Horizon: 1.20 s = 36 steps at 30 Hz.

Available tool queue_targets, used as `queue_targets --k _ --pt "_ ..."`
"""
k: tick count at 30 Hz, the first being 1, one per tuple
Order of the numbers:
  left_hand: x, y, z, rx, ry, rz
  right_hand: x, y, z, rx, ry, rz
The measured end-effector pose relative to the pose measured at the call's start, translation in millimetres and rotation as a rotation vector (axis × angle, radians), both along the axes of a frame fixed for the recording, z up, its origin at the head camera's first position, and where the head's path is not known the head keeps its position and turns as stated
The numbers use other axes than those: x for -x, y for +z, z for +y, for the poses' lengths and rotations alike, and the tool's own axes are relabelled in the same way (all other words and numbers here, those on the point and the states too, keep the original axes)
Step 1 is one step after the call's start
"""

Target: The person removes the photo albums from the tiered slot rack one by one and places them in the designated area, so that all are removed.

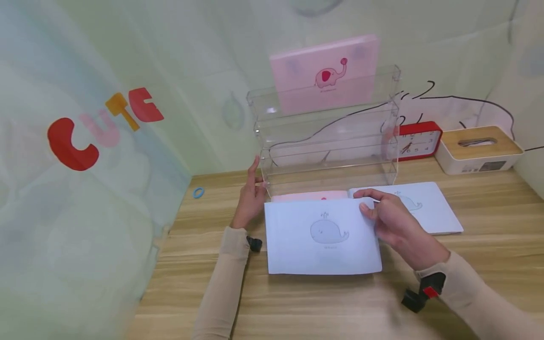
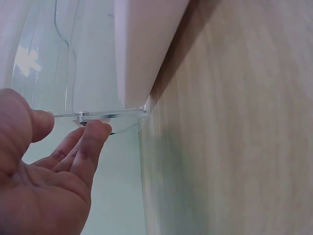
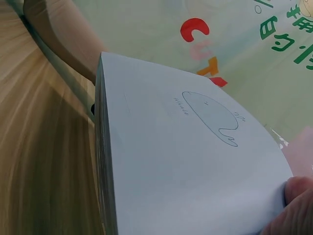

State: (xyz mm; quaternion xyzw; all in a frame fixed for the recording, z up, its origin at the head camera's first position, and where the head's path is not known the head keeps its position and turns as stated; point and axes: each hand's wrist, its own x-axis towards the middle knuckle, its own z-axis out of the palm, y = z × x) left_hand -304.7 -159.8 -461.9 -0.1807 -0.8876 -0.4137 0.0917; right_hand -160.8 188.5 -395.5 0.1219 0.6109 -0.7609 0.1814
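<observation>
My right hand [image 1: 395, 222] pinches the upper right corner of a white notebook [image 1: 293, 248] with a whale drawing, thumb in front. In the right wrist view this notebook [image 3: 156, 161] shows a thick stack of page edges. My left hand [image 1: 250, 202] holds the left side panel of a clear acrylic tiered rack [image 1: 327, 163], low down. In the left wrist view, its thumb [image 2: 41, 125] and fingers lie on either side of the clear panel [image 2: 117, 113]. Behind the held notebook, a pink notebook [image 1: 293, 196] shows only its top strip at the rack's foot.
A second white whale notebook [image 1: 437, 212] lies on the table [image 1: 204, 255], right of the rack. Another pink notebook [image 1: 297, 89] with an elephant stands in the top tier. Further right are a red clock [image 1: 420, 140] and a tissue box [image 1: 480, 148]. A blue ring [image 1: 198, 192] lies left.
</observation>
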Motion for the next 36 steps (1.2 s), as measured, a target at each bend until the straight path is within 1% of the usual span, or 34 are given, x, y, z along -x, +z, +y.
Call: queue_targets --k 4,10,13,20,25,31,36 --pt "0.1 -0.1 0.2 -0.010 0.003 -0.013 -4.2 -2.5 -3.6 -0.001 -0.005 -0.033" --pt "-0.7 0.7 1.5 -0.003 0.004 -0.001 -10.9 -13.5 -6.6 0.031 -0.004 -0.007" --pt "-0.3 0.5 1.6 0.003 0.003 0.005 -12.8 -18.1 -8.8 0.011 0.010 -0.013" --pt "0.1 0.8 1.0 0.017 0.017 -0.005 -14.1 -27.6 -13.5 -0.057 0.034 -0.053" --pt "0.5 -0.4 0.1 0.025 0.029 -0.008 -15.1 -35.9 -13.2 -0.058 0.052 -0.074" --pt "0.5 0.2 0.0 0.018 0.024 -0.010 -15.9 -44.5 -12.0 -0.041 0.054 -0.123" --pt "0.6 0.3 0.5 0.019 0.020 -0.015 -14.4 -49.1 -11.9 -0.049 0.080 -0.120"
